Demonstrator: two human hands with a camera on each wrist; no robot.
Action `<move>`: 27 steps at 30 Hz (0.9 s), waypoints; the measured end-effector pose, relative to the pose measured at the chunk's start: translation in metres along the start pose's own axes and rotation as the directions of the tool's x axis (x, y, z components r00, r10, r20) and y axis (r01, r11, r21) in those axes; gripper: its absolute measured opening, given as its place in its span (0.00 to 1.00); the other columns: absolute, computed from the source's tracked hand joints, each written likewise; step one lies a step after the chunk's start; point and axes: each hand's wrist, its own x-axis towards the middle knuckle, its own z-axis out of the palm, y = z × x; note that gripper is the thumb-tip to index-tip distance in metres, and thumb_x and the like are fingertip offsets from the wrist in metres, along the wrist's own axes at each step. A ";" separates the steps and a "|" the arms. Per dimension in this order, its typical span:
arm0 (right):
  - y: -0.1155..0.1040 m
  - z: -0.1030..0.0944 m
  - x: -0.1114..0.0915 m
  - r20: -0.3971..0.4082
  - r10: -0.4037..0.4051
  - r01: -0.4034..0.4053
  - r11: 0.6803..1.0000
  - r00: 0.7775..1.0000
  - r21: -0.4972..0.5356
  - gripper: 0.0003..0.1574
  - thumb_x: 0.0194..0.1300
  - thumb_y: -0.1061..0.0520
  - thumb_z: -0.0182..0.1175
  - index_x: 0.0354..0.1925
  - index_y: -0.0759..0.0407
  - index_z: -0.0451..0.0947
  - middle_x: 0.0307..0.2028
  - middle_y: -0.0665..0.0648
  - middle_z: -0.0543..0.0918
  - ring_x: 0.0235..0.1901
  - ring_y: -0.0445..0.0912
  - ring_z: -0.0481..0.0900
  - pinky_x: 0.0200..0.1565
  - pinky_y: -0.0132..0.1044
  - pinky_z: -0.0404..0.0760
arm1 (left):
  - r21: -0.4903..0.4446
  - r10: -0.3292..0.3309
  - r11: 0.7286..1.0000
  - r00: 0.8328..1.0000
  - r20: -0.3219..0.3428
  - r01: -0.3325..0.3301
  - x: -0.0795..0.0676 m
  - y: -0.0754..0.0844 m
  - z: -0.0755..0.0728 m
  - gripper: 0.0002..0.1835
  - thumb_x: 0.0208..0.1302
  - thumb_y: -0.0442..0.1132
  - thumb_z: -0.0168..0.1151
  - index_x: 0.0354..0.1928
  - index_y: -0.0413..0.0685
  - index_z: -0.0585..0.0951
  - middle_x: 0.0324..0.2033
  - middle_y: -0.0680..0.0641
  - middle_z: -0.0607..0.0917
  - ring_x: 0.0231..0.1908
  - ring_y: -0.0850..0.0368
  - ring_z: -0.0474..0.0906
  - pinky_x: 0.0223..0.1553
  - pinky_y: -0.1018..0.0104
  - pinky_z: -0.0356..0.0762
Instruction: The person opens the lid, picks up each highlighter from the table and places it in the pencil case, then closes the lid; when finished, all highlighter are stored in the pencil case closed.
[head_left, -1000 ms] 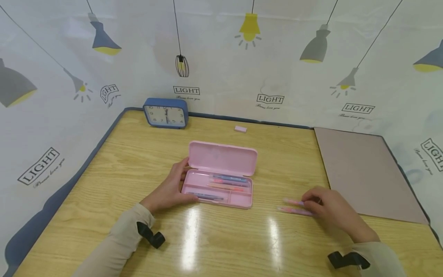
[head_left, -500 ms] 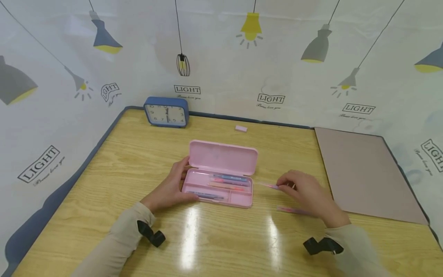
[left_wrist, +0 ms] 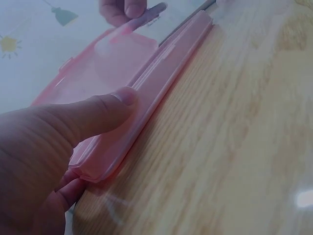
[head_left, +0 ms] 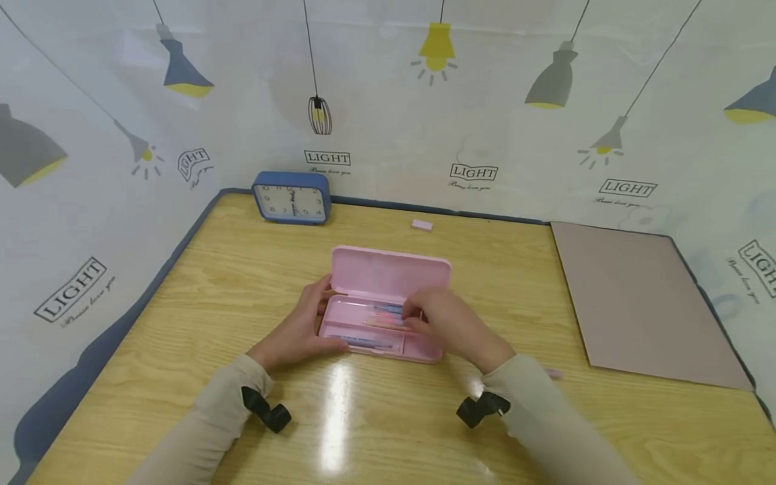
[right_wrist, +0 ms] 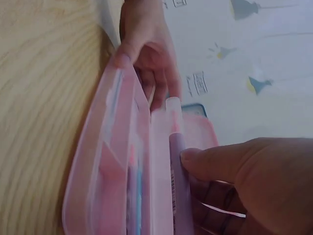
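A pink pencil case point(head_left: 391, 273) lies open on the wooden table, its lid tipped back. My left hand point(head_left: 297, 333) grips its left end, thumb over the front edge point(left_wrist: 122, 95) and fingers behind. My right hand point(head_left: 455, 327) pinches a purple pen point(right_wrist: 180, 181) with a clear cap, held above the case's back compartment. Several pens point(head_left: 384, 316) lie in that compartment, partly covered by the right hand. One bluish pen point(head_left: 360, 341) rests in the front compartment. Another purple pen point(head_left: 554, 373) is on the table, mostly hidden behind the right sleeve.
A blue clock point(head_left: 291, 197) stands at the back left. Near the back edge is a small pink eraser point(head_left: 422, 225). A flat pinkish-grey board point(head_left: 649, 303) covers the table's right side. A wall covering printed with lamps point(head_left: 436, 47) rises behind.
My right hand has lifted one purple pen from the table on the right and carried it left, over the pencil case. The left hand has kept its grip in place.
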 end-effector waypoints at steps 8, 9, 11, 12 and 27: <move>-0.024 0.025 0.024 0.014 -0.032 0.033 0.998 0.999 -0.045 0.04 0.66 0.59 0.63 0.35 0.54 0.85 0.30 0.48 0.81 0.31 0.39 0.74 0.39 0.33 0.78 | 0.028 -0.018 0.999 1.000 -0.009 0.019 -0.002 0.001 0.000 0.66 0.48 0.50 0.79 0.78 0.59 0.39 0.70 0.41 0.55 0.64 0.45 0.69 0.65 0.49 0.68; -0.027 0.028 0.027 0.020 -0.020 0.021 0.999 1.000 -0.038 0.05 0.66 0.59 0.62 0.34 0.54 0.85 0.30 0.48 0.80 0.31 0.40 0.74 0.39 0.34 0.77 | 0.030 -0.018 0.999 1.000 -0.010 0.018 -0.002 0.002 0.000 0.66 0.48 0.50 0.79 0.78 0.59 0.39 0.70 0.41 0.55 0.64 0.45 0.69 0.64 0.49 0.68; -0.031 0.032 0.030 0.023 -0.010 0.010 0.999 1.000 -0.035 0.06 0.66 0.60 0.61 0.33 0.54 0.84 0.29 0.48 0.80 0.31 0.41 0.74 0.38 0.35 0.77 | 0.031 -0.015 0.999 1.000 -0.011 0.016 -0.002 0.002 -0.001 0.66 0.47 0.49 0.80 0.78 0.58 0.39 0.70 0.41 0.55 0.63 0.45 0.69 0.64 0.49 0.69; -0.032 0.034 0.032 0.022 -0.004 0.005 0.999 1.000 -0.037 0.06 0.66 0.59 0.61 0.32 0.53 0.84 0.29 0.49 0.79 0.31 0.41 0.74 0.38 0.35 0.77 | 0.031 -0.013 0.999 1.000 -0.011 0.013 -0.002 0.002 -0.001 0.67 0.47 0.49 0.80 0.78 0.57 0.40 0.70 0.40 0.56 0.63 0.45 0.70 0.64 0.49 0.69; -0.038 0.059 0.035 -0.034 -0.066 0.060 0.986 0.997 -0.158 0.05 0.66 0.57 0.62 0.33 0.54 0.84 0.33 0.50 0.83 0.35 0.44 0.80 0.42 0.36 0.81 | 0.008 0.005 1.000 1.000 -0.007 -0.005 0.000 0.003 0.001 0.66 0.48 0.48 0.80 0.78 0.58 0.40 0.70 0.40 0.56 0.62 0.45 0.70 0.61 0.50 0.71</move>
